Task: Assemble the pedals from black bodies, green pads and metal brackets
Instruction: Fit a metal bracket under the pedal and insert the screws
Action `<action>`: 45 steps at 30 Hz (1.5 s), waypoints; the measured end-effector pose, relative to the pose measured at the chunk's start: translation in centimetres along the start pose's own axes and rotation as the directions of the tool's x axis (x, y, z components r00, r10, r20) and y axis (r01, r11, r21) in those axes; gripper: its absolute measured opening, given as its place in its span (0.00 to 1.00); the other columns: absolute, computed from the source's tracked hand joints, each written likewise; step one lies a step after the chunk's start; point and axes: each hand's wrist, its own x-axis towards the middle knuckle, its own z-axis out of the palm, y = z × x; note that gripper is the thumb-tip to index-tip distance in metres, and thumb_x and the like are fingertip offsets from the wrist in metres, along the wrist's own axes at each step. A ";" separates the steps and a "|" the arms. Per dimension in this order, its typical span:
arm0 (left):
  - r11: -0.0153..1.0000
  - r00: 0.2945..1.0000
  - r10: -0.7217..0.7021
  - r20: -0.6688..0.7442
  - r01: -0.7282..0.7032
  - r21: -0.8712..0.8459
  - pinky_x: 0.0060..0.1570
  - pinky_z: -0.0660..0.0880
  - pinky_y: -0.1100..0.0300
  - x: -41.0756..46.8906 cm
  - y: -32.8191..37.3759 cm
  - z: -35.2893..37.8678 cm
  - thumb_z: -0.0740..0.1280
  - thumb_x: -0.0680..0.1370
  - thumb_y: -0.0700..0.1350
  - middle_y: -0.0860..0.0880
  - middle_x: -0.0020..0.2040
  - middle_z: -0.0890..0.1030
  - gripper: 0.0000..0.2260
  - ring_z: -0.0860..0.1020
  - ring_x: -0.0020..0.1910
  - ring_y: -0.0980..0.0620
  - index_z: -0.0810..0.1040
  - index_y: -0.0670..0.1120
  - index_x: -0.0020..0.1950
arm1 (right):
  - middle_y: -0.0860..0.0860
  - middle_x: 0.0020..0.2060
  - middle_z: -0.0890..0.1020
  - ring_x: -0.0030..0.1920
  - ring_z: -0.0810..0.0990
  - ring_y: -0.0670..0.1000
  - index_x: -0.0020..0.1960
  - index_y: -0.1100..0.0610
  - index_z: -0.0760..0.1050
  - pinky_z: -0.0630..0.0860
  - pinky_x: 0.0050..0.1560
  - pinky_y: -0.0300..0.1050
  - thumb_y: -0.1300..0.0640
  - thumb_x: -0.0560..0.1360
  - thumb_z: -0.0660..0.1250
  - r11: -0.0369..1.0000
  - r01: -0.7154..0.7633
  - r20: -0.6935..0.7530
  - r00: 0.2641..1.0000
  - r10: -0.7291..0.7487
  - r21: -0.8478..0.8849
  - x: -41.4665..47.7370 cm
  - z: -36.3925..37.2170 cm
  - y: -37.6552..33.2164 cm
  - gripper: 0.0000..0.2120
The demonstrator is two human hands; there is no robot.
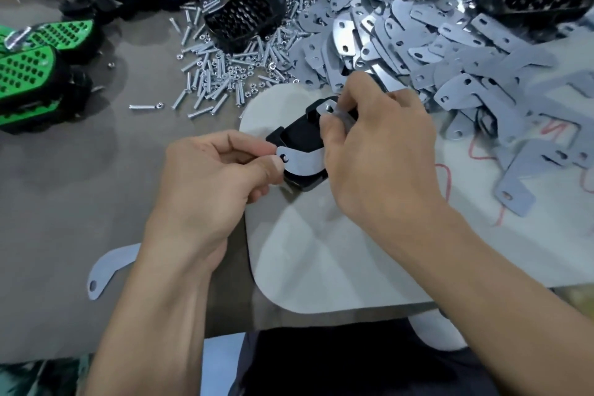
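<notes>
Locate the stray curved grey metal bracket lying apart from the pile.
Head view, lower left: the curved grey metal bracket lies on the grey table, left of the white board, beside the left forearm.

Assembly workshop bench, heaped metal brackets (418,51), loose screws (212,74), black pedal bodies (244,19)

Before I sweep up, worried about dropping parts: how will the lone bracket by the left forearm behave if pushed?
The bracket looks like thin sheet metal: probably stiff and light. Lying flat on the table, it should slide, not roll, and may resist pinching up.
</notes>
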 end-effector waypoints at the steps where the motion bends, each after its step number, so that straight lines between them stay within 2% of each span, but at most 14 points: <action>1: 1.000 1.000 -0.006 0.011 0.006 0.006 0.25 0.69 0.68 0.1 0.1 -0.1 0.76 0.71 0.30 0.44 0.29 0.83 0.10 0.73 0.24 0.55 0.82 0.44 0.37 | 0.53 0.37 0.77 0.44 0.64 0.48 0.46 0.48 0.65 0.59 0.40 0.39 0.52 0.79 0.65 1.000 0.013 -0.007 1.000 -0.013 -0.009 0.0 -0.1 -0.1 0.08; 3: 1.000 0.999 -0.007 0.036 0.007 0.018 0.25 0.70 0.68 0.2 0.1 -0.3 0.76 0.72 0.31 0.44 0.31 0.84 0.09 0.74 0.25 0.55 0.83 0.44 0.40 | 0.52 0.33 0.77 0.47 0.64 0.50 0.47 0.50 0.65 0.54 0.39 0.41 0.52 0.79 0.65 0.998 0.036 -0.030 0.999 -0.038 -0.049 -0.1 -0.1 -0.3 0.08; 5: 1.000 0.996 0.003 0.086 -0.003 0.000 0.27 0.71 0.67 -0.1 0.0 -0.4 0.75 0.73 0.31 0.43 0.33 0.84 0.09 0.75 0.26 0.54 0.86 0.45 0.43 | 0.51 0.32 0.77 0.48 0.64 0.51 0.47 0.51 0.65 0.55 0.40 0.40 0.52 0.79 0.65 0.996 0.045 -0.040 0.998 -0.048 -0.071 -0.2 0.0 -0.5 0.08; 9: 0.997 0.984 0.058 0.168 -0.066 0.042 0.33 0.72 0.64 -0.8 -0.3 -0.1 0.76 0.66 0.36 0.46 0.32 0.83 0.14 0.74 0.31 0.53 0.88 0.50 0.48 | 0.49 0.32 0.74 0.50 0.64 0.50 0.47 0.51 0.66 0.55 0.41 0.38 0.52 0.80 0.65 0.996 0.047 -0.058 0.997 -0.052 -0.078 -0.3 0.2 -0.4 0.08; 11: 0.994 0.990 0.075 0.116 -0.084 0.073 0.33 0.70 0.64 -0.8 -0.5 0.2 0.74 0.65 0.38 0.49 0.31 0.82 0.15 0.73 0.31 0.54 0.88 0.53 0.48 | 0.46 0.31 0.71 0.49 0.65 0.51 0.48 0.51 0.67 0.55 0.40 0.39 0.52 0.79 0.65 0.996 0.055 -0.071 0.996 -0.060 -0.071 -0.3 0.0 -0.5 0.07; 18: 0.993 0.993 0.090 -0.069 -0.085 0.077 0.28 0.67 0.65 -1.5 -0.8 1.2 0.75 0.67 0.36 0.52 0.28 0.80 0.15 0.70 0.29 0.52 0.85 0.54 0.46 | 0.51 0.36 0.76 0.47 0.65 0.51 0.48 0.51 0.69 0.52 0.39 0.40 0.52 0.79 0.64 0.993 0.074 -0.029 0.997 -0.077 -0.090 0.1 -0.6 -0.3 0.05; 20: 0.995 0.993 0.084 -0.083 -0.078 0.069 0.29 0.69 0.65 -1.7 -0.8 1.4 0.78 0.66 0.39 0.52 0.29 0.82 0.11 0.73 0.27 0.54 0.85 0.54 0.42 | 0.51 0.37 0.77 0.46 0.65 0.52 0.48 0.51 0.69 0.52 0.39 0.41 0.52 0.79 0.64 0.992 0.078 -0.020 0.997 -0.080 -0.098 0.1 -0.6 -0.2 0.06; 23: 0.994 0.992 0.089 -0.093 -0.083 0.069 0.29 0.71 0.67 -1.7 -0.6 1.4 0.80 0.69 0.37 0.51 0.31 0.84 0.12 0.78 0.28 0.57 0.87 0.56 0.37 | 0.50 0.36 0.77 0.47 0.65 0.51 0.48 0.52 0.69 0.56 0.39 0.41 0.52 0.79 0.65 0.993 0.080 -0.027 0.996 -0.083 -0.090 0.1 -0.6 -0.1 0.06; 30: 1.000 0.993 0.003 -0.120 -0.005 -0.016 0.29 0.72 0.68 -1.4 -0.4 1.4 0.81 0.69 0.38 0.49 0.33 0.85 0.08 0.77 0.30 0.57 0.88 0.49 0.35 | 0.51 0.36 0.77 0.47 0.65 0.51 0.47 0.51 0.67 0.52 0.39 0.41 0.53 0.79 0.65 0.995 0.065 -0.047 0.997 -0.069 -0.078 0.0 -0.4 -0.4 0.07; 33: 0.999 0.986 -0.003 -0.164 -0.004 -0.041 0.32 0.75 0.70 -1.9 -0.6 1.9 0.81 0.70 0.39 0.51 0.34 0.86 0.07 0.81 0.31 0.60 0.88 0.50 0.36 | 0.50 0.34 0.77 0.47 0.65 0.52 0.51 0.53 0.73 0.53 0.39 0.40 0.55 0.79 0.65 0.989 0.110 -0.058 0.992 -0.116 -0.095 -0.1 -0.2 -0.3 0.03; 35: 0.999 0.985 -0.002 -0.172 -0.005 -0.041 0.33 0.76 0.69 -2.2 -0.7 1.9 0.80 0.71 0.40 0.51 0.36 0.87 0.06 0.83 0.33 0.59 0.88 0.50 0.38 | 0.50 0.31 0.77 0.45 0.65 0.54 0.55 0.57 0.78 0.53 0.40 0.40 0.61 0.77 0.67 0.977 0.171 -0.081 0.980 -0.182 -0.130 -0.2 0.1 -0.3 0.07; 37: 0.999 0.988 -0.011 -0.156 0.004 -0.041 0.34 0.77 0.69 -2.2 -0.7 1.7 0.78 0.72 0.38 0.50 0.37 0.87 0.07 0.83 0.34 0.59 0.88 0.50 0.39 | 0.50 0.31 0.78 0.42 0.64 0.54 0.53 0.59 0.81 0.55 0.40 0.40 0.65 0.75 0.67 0.972 0.197 -0.108 0.971 -0.212 -0.130 -0.2 0.3 -0.3 0.08; 40: 0.999 0.990 -0.020 -0.138 0.014 -0.048 0.36 0.78 0.68 -2.4 -0.9 1.5 0.76 0.74 0.34 0.50 0.38 0.87 0.11 0.84 0.36 0.57 0.89 0.51 0.40 | 0.50 0.39 0.84 0.42 0.60 0.48 0.50 0.58 0.83 0.62 0.45 0.40 0.65 0.76 0.66 0.970 0.214 -0.125 0.966 -0.228 -0.120 -0.2 0.8 0.0 0.08; 45: 0.996 0.975 -0.027 -0.220 0.008 -0.087 0.37 0.80 0.65 -2.8 -1.4 1.8 0.77 0.73 0.36 0.47 0.37 0.87 0.10 0.84 0.36 0.54 0.89 0.51 0.40 | 0.51 0.44 0.86 0.39 0.58 0.47 0.48 0.58 0.83 0.72 0.49 0.49 0.65 0.75 0.66 0.957 0.261 -0.144 0.950 -0.278 -0.124 -0.3 1.2 0.3 0.08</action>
